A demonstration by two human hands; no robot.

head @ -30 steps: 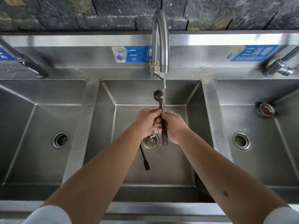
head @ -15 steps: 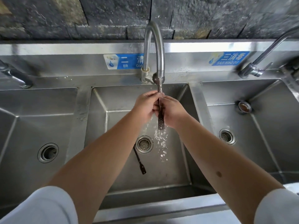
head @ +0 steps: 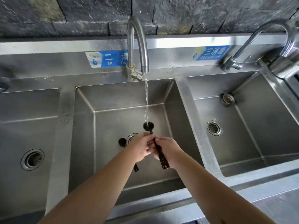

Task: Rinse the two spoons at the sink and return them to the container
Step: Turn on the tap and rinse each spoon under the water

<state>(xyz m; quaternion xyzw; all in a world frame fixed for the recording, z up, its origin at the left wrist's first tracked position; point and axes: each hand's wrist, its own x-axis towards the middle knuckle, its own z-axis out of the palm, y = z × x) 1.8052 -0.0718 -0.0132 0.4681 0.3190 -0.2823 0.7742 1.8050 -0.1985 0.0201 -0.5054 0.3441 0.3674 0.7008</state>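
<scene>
Middle basin of a three-basin steel sink (head: 84, 126); water falls in a thin stream from the curved tap (head: 137, 44) onto the bowl of a dark spoon (head: 148, 126); this spoon is held bowl-far, its perforated handle end pointing near and right; the left hand (head: 140, 148) has its grip pinched on the handle just below the bowl; the right hand (head: 168, 151) has its grip closed round the handle lower down, the two hands touching; a second dark spoon (head: 122, 141) lies on the basin floor, its bowl just left of the drain (head: 130, 137), its handle largely hidden under the left forearm, the end showing nearer; left basin and right basin each with a drain; blue labels (head: 210, 52) on the splashback; dark stone wall (head: 80, 15) behind.
</scene>
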